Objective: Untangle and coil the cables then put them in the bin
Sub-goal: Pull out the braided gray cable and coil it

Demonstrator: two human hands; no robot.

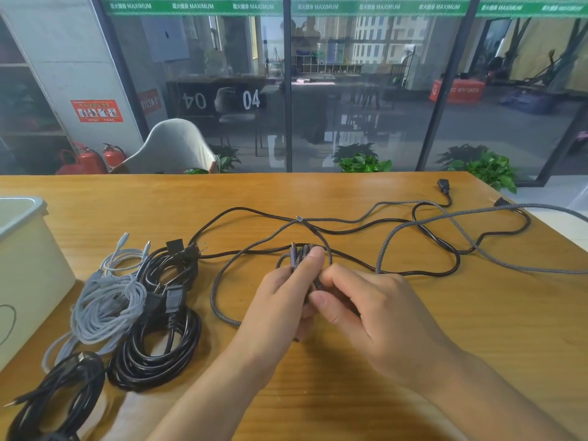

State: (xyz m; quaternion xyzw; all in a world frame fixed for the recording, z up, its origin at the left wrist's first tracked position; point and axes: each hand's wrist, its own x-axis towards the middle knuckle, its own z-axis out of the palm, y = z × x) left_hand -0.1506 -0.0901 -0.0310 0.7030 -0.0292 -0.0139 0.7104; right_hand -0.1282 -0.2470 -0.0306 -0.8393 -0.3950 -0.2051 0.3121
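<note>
A: We've got the braided grey cable [394, 232] partly looped in the left hand [280, 300], fingers and thumb curled round the small coil.

B: Right hand [375, 310]?

A: Fingertips pinching the same coil from the right side, touching the left.

B: Where's the slack?

A: Runs away from us and right, crossing the black cable [439, 243] several times, long axis toward the table's [413, 361] far-right corner. Right hand's nearer it.

B: Room?

A: Bare wood near us. Bin [28, 249] at left edge, finished coils [156, 338] beside it.
</note>
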